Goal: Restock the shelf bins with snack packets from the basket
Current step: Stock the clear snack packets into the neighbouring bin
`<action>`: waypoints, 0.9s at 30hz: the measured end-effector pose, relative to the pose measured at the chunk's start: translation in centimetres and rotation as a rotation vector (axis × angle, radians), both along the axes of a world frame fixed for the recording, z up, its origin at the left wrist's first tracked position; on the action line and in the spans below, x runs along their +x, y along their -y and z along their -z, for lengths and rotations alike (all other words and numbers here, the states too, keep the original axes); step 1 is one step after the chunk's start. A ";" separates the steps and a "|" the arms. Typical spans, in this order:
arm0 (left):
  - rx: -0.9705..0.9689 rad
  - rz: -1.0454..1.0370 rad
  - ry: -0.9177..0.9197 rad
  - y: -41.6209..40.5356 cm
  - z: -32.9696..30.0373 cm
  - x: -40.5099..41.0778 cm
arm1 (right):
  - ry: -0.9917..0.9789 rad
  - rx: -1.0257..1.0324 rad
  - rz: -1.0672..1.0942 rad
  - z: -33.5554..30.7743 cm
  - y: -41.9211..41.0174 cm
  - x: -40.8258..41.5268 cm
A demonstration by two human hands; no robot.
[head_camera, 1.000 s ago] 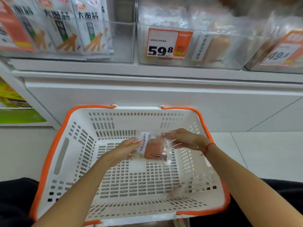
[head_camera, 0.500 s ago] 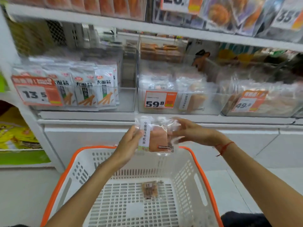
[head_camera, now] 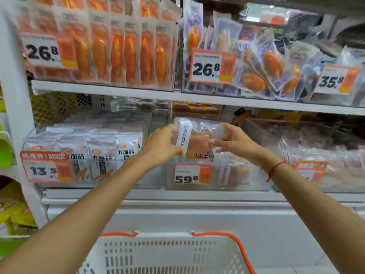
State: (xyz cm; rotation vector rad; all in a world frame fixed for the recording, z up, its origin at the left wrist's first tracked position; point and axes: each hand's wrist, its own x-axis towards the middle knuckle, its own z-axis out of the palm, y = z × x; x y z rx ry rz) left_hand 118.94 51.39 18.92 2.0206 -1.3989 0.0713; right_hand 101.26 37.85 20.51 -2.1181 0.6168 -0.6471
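Clear-plastic snack packet (head_camera: pixel 194 138) held upright above the middle clear bin (head_camera: pixel 217 175) marked 59.8. Left hand (head_camera: pixel 161 145) grips its left edge; right hand (head_camera: pixel 233 140) pinches its right side. White basket (head_camera: pixel 167 254) sits below.

I have one view only, from the head camera: it faces forward at the shelf bins (head_camera: pixel 217 175), close, about level with the lower shelf, and its wide lens catches the basket (head_camera: pixel 169 254) rim at the bottom edge.
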 end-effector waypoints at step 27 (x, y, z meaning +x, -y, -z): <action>-0.079 0.215 0.129 0.4 -2.9 2.5 | -0.035 -0.244 -0.189 -3.5 0.4 0.0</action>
